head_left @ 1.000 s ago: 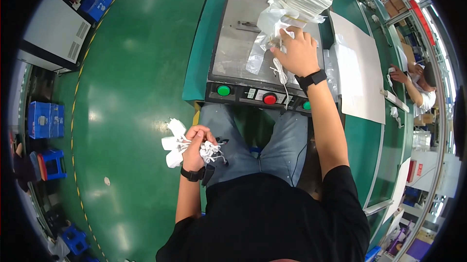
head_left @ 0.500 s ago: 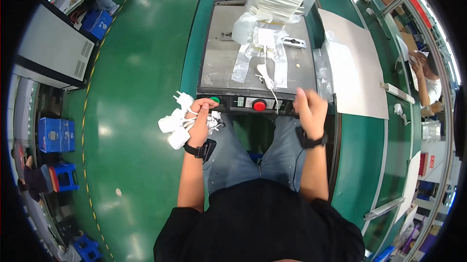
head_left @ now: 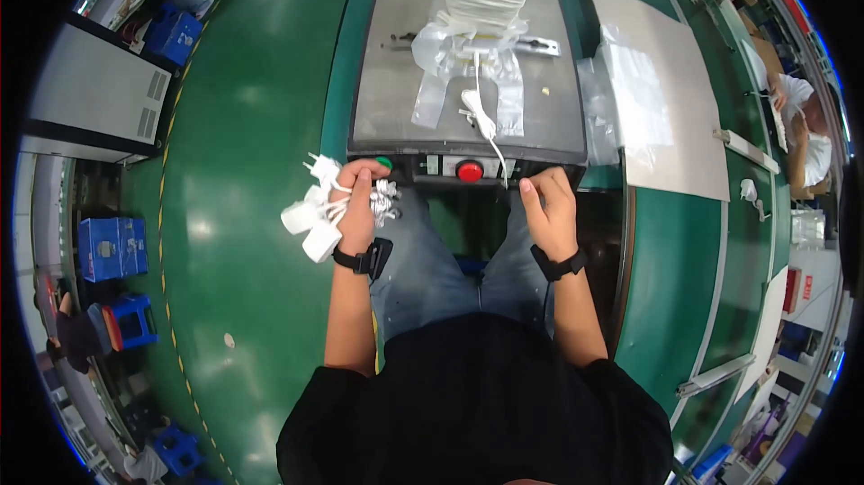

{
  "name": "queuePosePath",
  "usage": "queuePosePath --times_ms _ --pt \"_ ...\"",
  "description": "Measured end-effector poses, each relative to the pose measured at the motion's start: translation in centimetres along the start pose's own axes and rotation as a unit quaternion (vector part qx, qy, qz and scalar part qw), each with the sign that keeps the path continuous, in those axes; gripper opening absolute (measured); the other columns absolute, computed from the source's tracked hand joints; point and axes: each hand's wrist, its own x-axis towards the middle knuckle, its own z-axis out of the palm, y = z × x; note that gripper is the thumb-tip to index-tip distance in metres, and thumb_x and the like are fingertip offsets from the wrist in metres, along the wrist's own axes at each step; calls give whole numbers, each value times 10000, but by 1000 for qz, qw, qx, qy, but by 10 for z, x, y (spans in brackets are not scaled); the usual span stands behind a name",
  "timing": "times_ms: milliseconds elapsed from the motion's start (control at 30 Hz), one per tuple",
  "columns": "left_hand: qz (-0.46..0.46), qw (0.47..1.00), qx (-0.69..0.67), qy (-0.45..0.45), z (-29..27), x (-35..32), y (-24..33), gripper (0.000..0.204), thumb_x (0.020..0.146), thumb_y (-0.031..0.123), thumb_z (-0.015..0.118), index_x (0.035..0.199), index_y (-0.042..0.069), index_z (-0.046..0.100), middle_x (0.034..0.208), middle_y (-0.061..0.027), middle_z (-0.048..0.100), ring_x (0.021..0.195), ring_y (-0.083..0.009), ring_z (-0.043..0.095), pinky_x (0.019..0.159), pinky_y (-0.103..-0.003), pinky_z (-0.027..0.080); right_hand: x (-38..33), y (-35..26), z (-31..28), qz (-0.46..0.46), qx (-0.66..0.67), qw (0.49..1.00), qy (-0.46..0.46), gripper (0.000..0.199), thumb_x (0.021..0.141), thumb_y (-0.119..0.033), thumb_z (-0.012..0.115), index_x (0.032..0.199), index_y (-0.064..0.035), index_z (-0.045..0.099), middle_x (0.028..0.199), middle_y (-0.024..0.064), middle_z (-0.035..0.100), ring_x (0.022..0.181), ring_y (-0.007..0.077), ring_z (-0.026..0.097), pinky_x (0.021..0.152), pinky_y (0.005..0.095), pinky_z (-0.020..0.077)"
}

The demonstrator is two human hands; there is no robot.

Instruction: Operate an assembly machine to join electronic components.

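Observation:
My left hand (head_left: 358,206) is closed around the cables of several white power adapters (head_left: 310,220), which hang out on its left side. A bundled cord shows at its right. Its fingertips lie at the green button (head_left: 384,163) on the machine's front panel. My right hand (head_left: 552,213) rests at the right end of that panel, fingers bent, thumb apart, with nothing visible in it. On the machine's metal top (head_left: 378,112) a clear plastic bag (head_left: 434,100) lies spread out, and a white cord (head_left: 481,112) runs from it over the front edge. The cord's upper end is hidden at the bag.
A thick stack of bags (head_left: 484,4) hangs at the back of the machine. The red button (head_left: 469,171) sits mid-panel. To the right, a cardboard sheet (head_left: 684,107) carries clear plastic bags (head_left: 634,98) on the green bench. Another person (head_left: 804,134) sits at the far right.
My right hand has come down and left onto the front panel. The white adapter that showed on the bag is now hidden. The whole view has shifted slightly.

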Motion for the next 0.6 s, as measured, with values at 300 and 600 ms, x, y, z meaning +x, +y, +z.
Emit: queuePosePath --times_ms 300,600 --pt "9 1000 -16 -5 1 0 -2 185 1057 154 503 1077 17 626 978 -93 690 935 -181 654 871 -309 505 -9 12 7 -49 -46 998 -5 189 914 -132 701 838 32 643 848 115 530 773 255 555 718 337 463" --pt "18 987 -101 -121 20 -23 51 417 999 56 533 1396 -22 435 1109 -145 631 907 -216 663 850 -362 563 -4 18 -2 -82 -68 994 -28 202 871 -194 745 818 -9 682 823 117 581 817 289 580 731 373 480"
